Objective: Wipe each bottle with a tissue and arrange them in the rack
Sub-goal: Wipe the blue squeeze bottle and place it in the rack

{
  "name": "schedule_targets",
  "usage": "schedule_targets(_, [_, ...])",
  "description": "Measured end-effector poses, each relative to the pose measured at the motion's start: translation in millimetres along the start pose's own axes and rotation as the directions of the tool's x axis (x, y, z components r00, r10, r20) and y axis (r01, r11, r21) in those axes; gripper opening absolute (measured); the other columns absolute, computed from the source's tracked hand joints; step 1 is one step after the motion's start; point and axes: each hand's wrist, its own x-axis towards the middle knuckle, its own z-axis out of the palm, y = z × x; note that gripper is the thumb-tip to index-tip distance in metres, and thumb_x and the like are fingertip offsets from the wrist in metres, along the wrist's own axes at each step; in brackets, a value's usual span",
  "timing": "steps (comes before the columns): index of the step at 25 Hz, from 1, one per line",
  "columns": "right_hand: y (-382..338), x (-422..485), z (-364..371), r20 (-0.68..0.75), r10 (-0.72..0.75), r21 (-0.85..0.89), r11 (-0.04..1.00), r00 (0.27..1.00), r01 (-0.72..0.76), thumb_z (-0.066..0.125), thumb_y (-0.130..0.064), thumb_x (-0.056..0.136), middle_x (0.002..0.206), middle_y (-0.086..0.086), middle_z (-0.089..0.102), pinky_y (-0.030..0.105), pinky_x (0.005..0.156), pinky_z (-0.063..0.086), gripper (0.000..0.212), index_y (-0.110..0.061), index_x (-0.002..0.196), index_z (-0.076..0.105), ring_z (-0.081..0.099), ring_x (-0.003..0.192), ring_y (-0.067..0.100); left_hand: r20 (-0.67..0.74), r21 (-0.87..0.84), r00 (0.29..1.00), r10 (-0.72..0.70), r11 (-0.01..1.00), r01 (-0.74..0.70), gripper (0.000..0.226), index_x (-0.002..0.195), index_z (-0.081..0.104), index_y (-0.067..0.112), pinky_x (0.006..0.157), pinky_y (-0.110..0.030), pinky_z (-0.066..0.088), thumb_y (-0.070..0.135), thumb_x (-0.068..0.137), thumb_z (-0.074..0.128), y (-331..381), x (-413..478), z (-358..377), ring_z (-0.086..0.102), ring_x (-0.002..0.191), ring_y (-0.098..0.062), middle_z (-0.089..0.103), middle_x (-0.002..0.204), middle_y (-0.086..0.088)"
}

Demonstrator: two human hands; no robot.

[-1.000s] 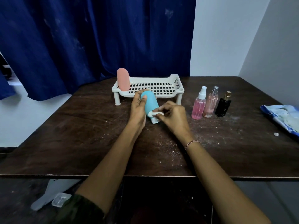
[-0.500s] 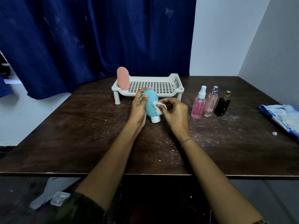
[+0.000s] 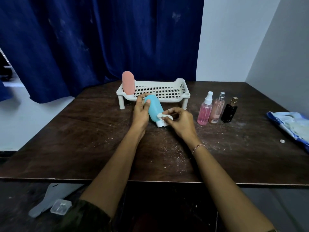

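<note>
Tissue (image 3: 162,116) half hidden between right hand (image 3: 181,123) and blue bottle (image 3: 154,108).

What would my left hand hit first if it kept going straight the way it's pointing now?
Most likely the front rim of the white rack, which lies directly beyond the left hand and the blue bottle it grips. How much gap remains is unclear from this single view.

Dim, cool, even light. The wall (image 3: 234,39) is brightest; below the near edge of the desk (image 3: 75,139) all sinks to near black. Shadows are weak. Wide-angle bending bows the desk edges; focus is slightly soft.
</note>
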Motion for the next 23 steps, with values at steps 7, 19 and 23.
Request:
schedule_targets(7, [-1.6, 1.7, 0.2, -0.014, -0.021, 0.032, 0.999, 1.000, 0.021, 0.073, -0.010, 0.077, 0.097, -0.003, 0.068, 0.018, 0.079, 0.050, 0.025, -0.013, 0.102, 0.070, 0.062, 0.082, 0.005, -0.007, -0.021, 1.000, 0.003, 1.000, -0.003, 0.018, 0.110, 0.057, 0.018, 0.090, -0.024, 0.045, 0.010, 0.095, 0.048, -0.1, 3.9, -3.9, 0.051, 0.096, -0.007, 0.055, 0.115, -0.003])
schedule_targets(19, [-6.5, -2.8, 5.8, 0.036, -0.258, -0.103, 0.960, 0.965, 0.260, 0.066, -0.001, 0.081, 0.093, -0.005, 0.056, 0.001, 0.078, 0.038, 0.032, -0.006, 0.112, 0.066, 0.054, 0.083, 0.003, 0.003, 0.059, 0.999, -0.050, 0.997, 0.049, 0.027, 0.118, 0.059, 0.030, 0.069, -0.019, 0.047, 0.032, 0.097, 0.043, 0.1, 7.1, -4.7, 0.052, 0.108, -0.013, 0.051, 0.135, -0.004])
schedule_targets(23, [-8.9, -5.4, 10.4, 0.069, -0.301, -0.105, 0.946, 0.951, 0.307, 0.065, -0.002, 0.082, 0.093, -0.003, 0.055, 0.002, 0.077, 0.037, 0.032, -0.007, 0.114, 0.066, 0.053, 0.082, 0.005, 0.016, 0.119, 0.999, -0.036, 0.992, 0.034, 0.027, 0.102, 0.056, 0.040, 0.102, -0.035, 0.040, 0.056, 0.081, 0.048, -5.1, 8.9, -4.6, 0.046, 0.122, -0.020, 0.048, 0.133, -0.008])
